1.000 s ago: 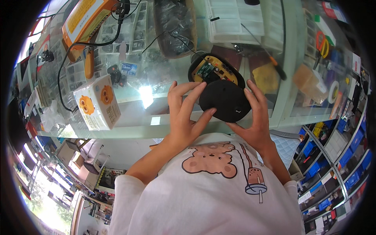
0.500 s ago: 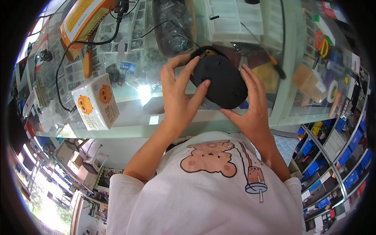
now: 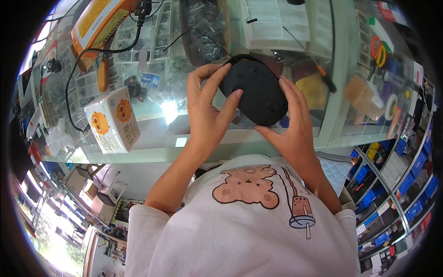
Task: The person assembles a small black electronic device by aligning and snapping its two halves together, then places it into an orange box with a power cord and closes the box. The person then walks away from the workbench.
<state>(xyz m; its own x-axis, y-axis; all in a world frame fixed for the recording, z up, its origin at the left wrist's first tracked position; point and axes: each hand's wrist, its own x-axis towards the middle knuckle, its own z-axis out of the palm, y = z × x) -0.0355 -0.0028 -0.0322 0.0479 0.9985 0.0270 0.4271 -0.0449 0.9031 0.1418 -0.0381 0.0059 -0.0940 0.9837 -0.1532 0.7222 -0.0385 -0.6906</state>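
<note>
Between my two hands is a black oval plastic housing (image 3: 258, 94) with small round recesses on its upper face. A thin dark cable (image 3: 203, 34) leads away from its far end, where a second black rim (image 3: 254, 58) shows behind the upper face. My left hand (image 3: 210, 101) grips the left side, fingertips at the far left edge and thumb on the face. My right hand (image 3: 293, 111) holds the right edge with its fingers, the thumb at the near end. What lies inside the housing is hidden.
Around it on the glass counter (image 3: 157, 154) are a tissue pack (image 3: 113, 121), a screwdriver (image 3: 325, 78), a white compartment tray (image 3: 277, 25) and a box of bagged dark parts (image 3: 205, 32). A black cord (image 3: 69, 92) curves at left; scissors (image 3: 380, 53) lie at right.
The black housing and both hands have shifted slightly left. A tan piece that showed at its far end is now out of sight, and the gap there looks narrower.
</note>
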